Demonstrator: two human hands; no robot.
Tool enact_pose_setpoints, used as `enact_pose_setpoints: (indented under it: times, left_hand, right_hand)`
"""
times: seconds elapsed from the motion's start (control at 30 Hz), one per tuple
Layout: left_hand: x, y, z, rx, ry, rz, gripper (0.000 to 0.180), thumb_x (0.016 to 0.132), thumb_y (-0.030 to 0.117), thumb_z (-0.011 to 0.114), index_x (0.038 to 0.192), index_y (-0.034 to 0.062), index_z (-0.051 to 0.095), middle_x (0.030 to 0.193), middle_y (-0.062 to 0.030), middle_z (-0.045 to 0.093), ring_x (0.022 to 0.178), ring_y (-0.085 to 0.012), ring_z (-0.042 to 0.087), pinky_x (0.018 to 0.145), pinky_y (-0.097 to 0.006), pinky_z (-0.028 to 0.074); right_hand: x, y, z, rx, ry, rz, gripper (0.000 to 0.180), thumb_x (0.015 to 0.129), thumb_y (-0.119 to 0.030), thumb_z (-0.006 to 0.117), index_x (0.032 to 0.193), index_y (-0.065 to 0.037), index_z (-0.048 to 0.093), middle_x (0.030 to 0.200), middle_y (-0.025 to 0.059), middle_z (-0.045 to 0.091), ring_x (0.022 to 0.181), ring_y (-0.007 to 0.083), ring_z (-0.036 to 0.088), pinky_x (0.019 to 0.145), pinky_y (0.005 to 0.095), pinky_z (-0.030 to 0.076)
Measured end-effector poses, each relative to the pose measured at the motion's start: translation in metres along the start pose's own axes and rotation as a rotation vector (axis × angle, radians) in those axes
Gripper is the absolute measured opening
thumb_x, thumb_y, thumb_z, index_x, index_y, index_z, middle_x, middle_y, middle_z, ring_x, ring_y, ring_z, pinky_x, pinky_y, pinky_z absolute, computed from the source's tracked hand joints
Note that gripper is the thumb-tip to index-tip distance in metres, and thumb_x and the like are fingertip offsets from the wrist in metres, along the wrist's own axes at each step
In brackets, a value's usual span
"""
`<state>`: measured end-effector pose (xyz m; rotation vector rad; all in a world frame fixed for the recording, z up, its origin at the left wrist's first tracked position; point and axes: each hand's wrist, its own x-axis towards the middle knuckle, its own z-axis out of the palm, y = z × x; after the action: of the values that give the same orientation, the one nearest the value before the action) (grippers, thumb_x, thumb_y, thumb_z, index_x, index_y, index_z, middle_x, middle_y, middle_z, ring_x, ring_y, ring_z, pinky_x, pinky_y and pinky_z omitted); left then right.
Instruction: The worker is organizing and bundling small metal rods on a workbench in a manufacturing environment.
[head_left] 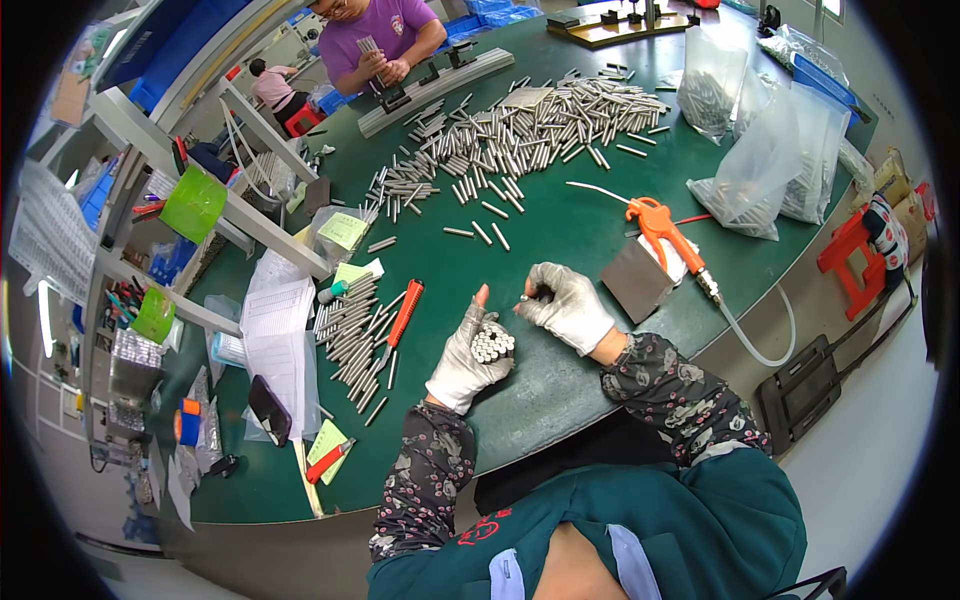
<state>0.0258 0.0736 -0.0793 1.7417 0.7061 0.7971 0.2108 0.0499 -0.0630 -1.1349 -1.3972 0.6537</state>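
Gripping a rod bundle, left hand, right hand loosely closed, green table.

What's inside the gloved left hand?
The left hand grips a bundle of short metal rods, round ends showing. The glove covers their lengths, so the count can't be told.

Rods are lying toward the tabletop's far edge, bags at its right edge, papers near its left edge.
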Motion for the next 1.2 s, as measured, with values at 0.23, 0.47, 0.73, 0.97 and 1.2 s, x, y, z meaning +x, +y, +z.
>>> enact_pose_setpoints:
  times: [0.23,0.47,0.73,0.97,1.2]
  left_hand:
    - [0.000,0.001,0.000,0.027,-0.004,0.024,0.096,0.057,-0.002,0.065,0.139,0.0113,0.017,0.078,0.0023,0.052,0.076,-0.0097,0.052,0.090,-0.024,0.038]
    - [-0.001,0.001,0.002,0.023,0.001,0.016,0.096,0.057,-0.002,0.065,0.139,0.0110,0.017,0.079,0.0018,0.052,0.077,-0.0099,0.052,0.090,-0.024,0.038]
    - [-0.001,-0.004,0.001,-0.010,0.026,-0.037,0.095,0.058,0.000,0.066,0.139,0.0147,0.018,0.084,-0.0005,0.053,0.079,-0.0115,0.052,0.081,-0.022,0.041]
    - [-0.001,0.000,0.002,0.112,0.060,-0.008,0.093,0.059,0.000,0.066,0.139,0.0148,0.021,0.091,-0.0025,0.053,0.082,-0.0112,0.052,0.076,-0.021,0.043]
    - [-0.002,-0.003,0.003,0.079,0.082,-0.028,0.092,0.059,0.000,0.069,0.138,0.0152,0.024,0.100,-0.0048,0.051,0.085,-0.0111,0.052,0.077,-0.021,0.043]
  right_hand:
    - [0.000,-0.003,-0.001,-0.038,0.003,-0.017,0.024,0.065,-0.006,0.072,0.074,-0.003,0.050,0.067,0.0020,0.048,0.058,0.0077,0.045,0.054,0.0232,0.041]
    - [-0.004,-0.001,0.000,0.088,-0.024,0.070,0.014,0.072,-0.007,0.066,0.080,-0.002,0.055,0.068,0.0009,0.051,0.056,0.0066,0.047,0.052,0.0211,0.040]
    - [-0.013,-0.003,0.005,0.536,-0.265,0.614,0.017,0.078,-0.003,0.057,0.095,0.001,0.059,0.076,0.0022,0.059,0.058,0.0092,0.055,0.053,0.0204,0.044]
    - [-0.020,0.001,0.002,0.631,-0.334,0.640,0.017,0.081,-0.003,0.054,0.096,0.005,0.057,0.083,0.0095,0.060,0.069,0.0145,0.060,0.065,0.0246,0.050]
    - [-0.023,-0.002,0.002,0.610,-0.358,0.612,0.022,0.079,0.000,0.056,0.101,0.006,0.055,0.083,0.0102,0.060,0.070,0.0159,0.060,0.067,0.0256,0.051]
